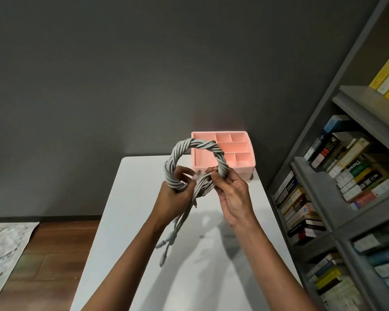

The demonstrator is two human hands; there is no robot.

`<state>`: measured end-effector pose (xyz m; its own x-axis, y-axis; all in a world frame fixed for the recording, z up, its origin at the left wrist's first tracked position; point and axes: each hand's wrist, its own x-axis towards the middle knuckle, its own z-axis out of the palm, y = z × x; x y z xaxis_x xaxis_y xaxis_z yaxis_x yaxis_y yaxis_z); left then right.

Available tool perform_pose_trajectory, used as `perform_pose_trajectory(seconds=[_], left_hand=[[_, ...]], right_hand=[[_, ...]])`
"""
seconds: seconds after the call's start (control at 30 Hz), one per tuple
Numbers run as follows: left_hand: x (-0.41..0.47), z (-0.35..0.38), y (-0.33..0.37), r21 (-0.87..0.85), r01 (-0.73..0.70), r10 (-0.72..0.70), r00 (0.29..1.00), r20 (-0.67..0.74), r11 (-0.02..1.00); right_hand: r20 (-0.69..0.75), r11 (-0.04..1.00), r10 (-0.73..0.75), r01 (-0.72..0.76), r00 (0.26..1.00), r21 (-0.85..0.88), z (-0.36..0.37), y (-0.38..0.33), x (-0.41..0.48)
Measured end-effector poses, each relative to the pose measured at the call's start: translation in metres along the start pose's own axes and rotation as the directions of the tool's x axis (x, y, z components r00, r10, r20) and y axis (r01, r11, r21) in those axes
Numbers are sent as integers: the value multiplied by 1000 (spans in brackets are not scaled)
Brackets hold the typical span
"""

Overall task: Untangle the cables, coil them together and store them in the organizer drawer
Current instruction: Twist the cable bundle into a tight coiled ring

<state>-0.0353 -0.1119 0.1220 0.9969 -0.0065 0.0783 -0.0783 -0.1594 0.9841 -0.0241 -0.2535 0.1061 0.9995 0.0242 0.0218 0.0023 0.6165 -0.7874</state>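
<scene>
Centrally, a bundle of grey cords twisted into a rope-like ring (202, 145) is held upright above the white tabletop (133, 209). The left hand (171, 198) grips the ring's lower left arc, fingers curled round it. The right hand (234, 196) pinches the lower right arc between thumb and fingertips. The ring rises above both grips and overlaps the pink plastic compartmented organizer tray (245, 171) at the table's far edge. Loose cord tails (166, 243) hang between the hands toward lower centre; their blurred plug ends are possibly clear of the table. A grey bookshelf (368, 104) occupies the right.
</scene>
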Motion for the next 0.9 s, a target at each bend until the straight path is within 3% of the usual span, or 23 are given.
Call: perform_pose_trajectory(seconds=[0.1, 0.23, 0.47, 0.63, 0.9], left_hand=[[3, 0, 0, 18, 11, -11, 1000, -19, 1000], [7, -3, -2, 19, -76, 76, 997, -24, 997], [4, -15, 2, -39, -34, 43, 969, 243, 999], [4, -11, 6, -97, 120, -70, 910, 408, 988], [3, 4, 7, -183, 240, -162, 919, 360, 953]], right_hand=[[0, 999, 29, -29, 1000, 13, -2, 2, 0], [35, 996, 85, -84, 996, -18, -3, -2, 1], [199, 972, 135, -91, 971, -218, -7, -16, 5], [228, 975, 162, -120, 960, -188, -7, -18, 6], [309, 975, 167, -112, 936, -190, -9, -25, 8]])
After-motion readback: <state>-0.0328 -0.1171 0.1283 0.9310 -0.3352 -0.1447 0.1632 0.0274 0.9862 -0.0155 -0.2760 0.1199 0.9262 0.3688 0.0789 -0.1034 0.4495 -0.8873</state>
